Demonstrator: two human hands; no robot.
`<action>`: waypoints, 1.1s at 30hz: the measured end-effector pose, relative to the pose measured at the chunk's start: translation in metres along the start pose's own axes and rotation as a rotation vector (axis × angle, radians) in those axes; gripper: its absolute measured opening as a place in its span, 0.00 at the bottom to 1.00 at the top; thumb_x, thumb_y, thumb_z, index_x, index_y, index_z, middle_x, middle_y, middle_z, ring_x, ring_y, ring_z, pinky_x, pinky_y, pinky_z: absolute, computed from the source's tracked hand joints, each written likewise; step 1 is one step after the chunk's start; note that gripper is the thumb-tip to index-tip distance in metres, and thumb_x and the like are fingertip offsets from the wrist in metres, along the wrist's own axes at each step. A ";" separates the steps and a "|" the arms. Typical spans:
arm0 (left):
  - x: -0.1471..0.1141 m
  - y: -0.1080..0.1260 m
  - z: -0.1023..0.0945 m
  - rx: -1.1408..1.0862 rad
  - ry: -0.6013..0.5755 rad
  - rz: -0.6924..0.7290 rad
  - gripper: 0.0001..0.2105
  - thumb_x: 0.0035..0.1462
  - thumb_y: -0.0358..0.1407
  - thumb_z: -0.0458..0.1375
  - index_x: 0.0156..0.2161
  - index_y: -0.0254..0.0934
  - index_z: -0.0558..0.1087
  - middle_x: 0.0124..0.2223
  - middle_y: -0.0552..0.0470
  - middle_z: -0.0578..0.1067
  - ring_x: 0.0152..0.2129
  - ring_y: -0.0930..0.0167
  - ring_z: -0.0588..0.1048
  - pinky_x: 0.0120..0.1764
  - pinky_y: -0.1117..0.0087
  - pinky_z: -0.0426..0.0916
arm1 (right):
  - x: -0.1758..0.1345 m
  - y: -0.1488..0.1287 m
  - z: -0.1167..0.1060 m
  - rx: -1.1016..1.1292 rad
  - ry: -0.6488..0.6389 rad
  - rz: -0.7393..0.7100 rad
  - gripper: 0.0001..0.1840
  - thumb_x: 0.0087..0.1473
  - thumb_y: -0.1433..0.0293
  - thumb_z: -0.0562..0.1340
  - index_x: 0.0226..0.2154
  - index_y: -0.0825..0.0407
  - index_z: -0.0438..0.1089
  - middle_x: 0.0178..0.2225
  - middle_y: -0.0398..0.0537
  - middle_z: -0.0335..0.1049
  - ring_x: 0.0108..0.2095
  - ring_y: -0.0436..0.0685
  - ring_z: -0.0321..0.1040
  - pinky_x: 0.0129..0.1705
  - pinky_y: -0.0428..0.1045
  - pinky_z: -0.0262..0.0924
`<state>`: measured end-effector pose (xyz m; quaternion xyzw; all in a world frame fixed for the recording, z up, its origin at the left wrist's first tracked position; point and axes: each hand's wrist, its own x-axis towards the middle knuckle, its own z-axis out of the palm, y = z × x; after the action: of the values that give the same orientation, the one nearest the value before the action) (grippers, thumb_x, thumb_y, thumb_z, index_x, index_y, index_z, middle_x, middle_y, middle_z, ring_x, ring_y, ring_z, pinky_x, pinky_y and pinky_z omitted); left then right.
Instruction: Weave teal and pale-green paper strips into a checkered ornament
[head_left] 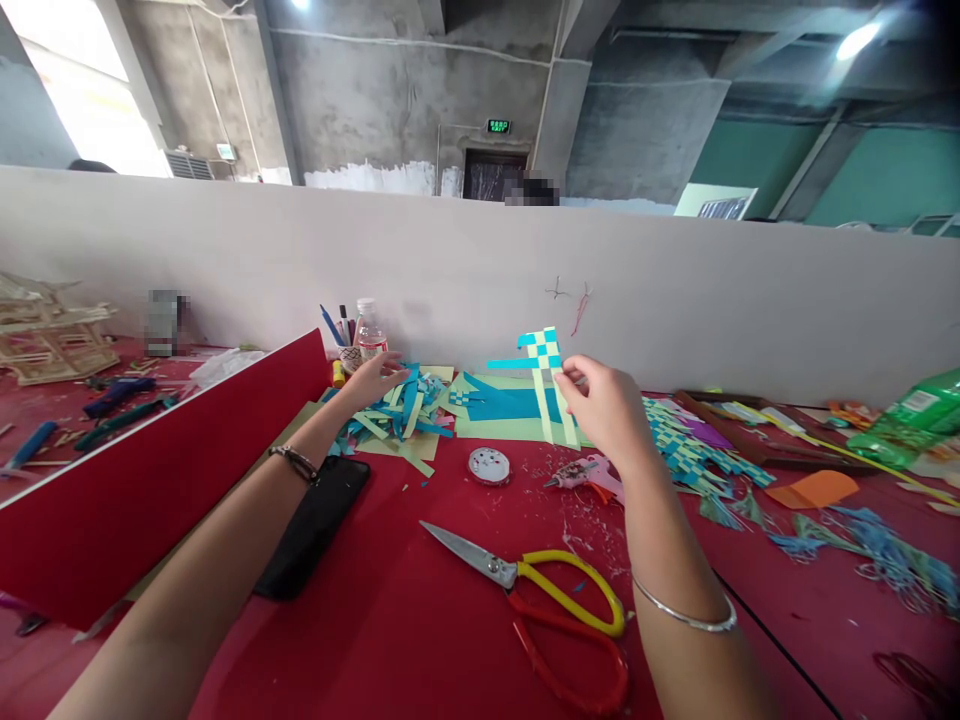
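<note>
My right hand (604, 400) pinches the edge of a woven piece of blue and pale-yellow paper strips (544, 350), raised above the table. Loose strip ends stick out from its left side and hang below it. Over at the left, my left hand (375, 382) is above a heap of cut paper strips (390, 415), its fingers stretched out near a blue strip (412, 395). Behind the woven piece lie blue and pale-yellow paper sheets (502, 402). Scissors with one yellow and one red handle (517, 575) rest partly spread on the red table (360, 650).
A round tin lid (489, 466) and a pink glue gun (589, 474) lie mid-table. A black phone (319, 530) is under my left forearm, beside a red divider (187, 450). A bottle (369, 330) stands behind. Finished woven pieces (679, 440) and tassels (870, 545) lie right.
</note>
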<state>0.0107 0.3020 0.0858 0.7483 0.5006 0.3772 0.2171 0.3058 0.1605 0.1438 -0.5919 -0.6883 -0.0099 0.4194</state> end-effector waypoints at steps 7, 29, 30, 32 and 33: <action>-0.054 0.061 0.008 -0.555 -0.319 0.109 0.25 0.52 0.46 0.51 0.55 0.42 0.60 0.48 0.45 0.70 0.44 0.65 0.68 0.39 0.71 0.65 | -0.007 -0.019 0.000 0.544 -0.435 -0.007 0.11 0.50 0.61 0.56 0.28 0.52 0.63 0.24 0.41 0.63 0.20 0.47 0.60 0.26 0.45 0.57; -0.168 -0.011 -0.003 0.777 -0.167 -0.216 0.33 0.45 0.41 0.51 0.58 0.35 0.53 0.58 0.37 0.54 0.51 0.54 0.61 0.49 0.59 0.57 | -0.009 -0.012 0.004 0.223 -0.481 -0.047 0.10 0.51 0.63 0.53 0.27 0.50 0.65 0.19 0.38 0.56 0.18 0.46 0.52 0.19 0.43 0.47; -0.169 -0.013 -0.001 0.783 -0.145 -0.217 0.33 0.46 0.41 0.50 0.59 0.35 0.51 0.59 0.38 0.54 0.51 0.55 0.61 0.49 0.59 0.58 | -0.010 -0.012 0.005 0.218 -0.484 -0.033 0.10 0.51 0.62 0.53 0.27 0.50 0.65 0.19 0.38 0.55 0.18 0.46 0.51 0.19 0.43 0.47; -0.167 -0.015 0.002 0.771 -0.151 -0.198 0.34 0.46 0.39 0.50 0.60 0.36 0.48 0.59 0.38 0.52 0.52 0.55 0.60 0.48 0.61 0.58 | -0.010 -0.012 0.005 0.208 -0.483 -0.014 0.10 0.51 0.62 0.53 0.27 0.49 0.65 0.18 0.38 0.54 0.18 0.46 0.51 0.18 0.43 0.46; -0.166 -0.015 0.003 0.767 -0.163 -0.187 0.34 0.46 0.39 0.50 0.60 0.35 0.47 0.60 0.38 0.51 0.52 0.55 0.60 0.48 0.61 0.59 | -0.010 -0.012 0.005 0.208 -0.479 -0.010 0.10 0.51 0.61 0.54 0.27 0.50 0.65 0.18 0.38 0.54 0.17 0.46 0.51 0.18 0.43 0.46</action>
<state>-0.0314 0.1568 0.0158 0.7539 0.6520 0.0809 -0.0055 0.2923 0.1514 0.1407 -0.5275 -0.7683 0.1993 0.3029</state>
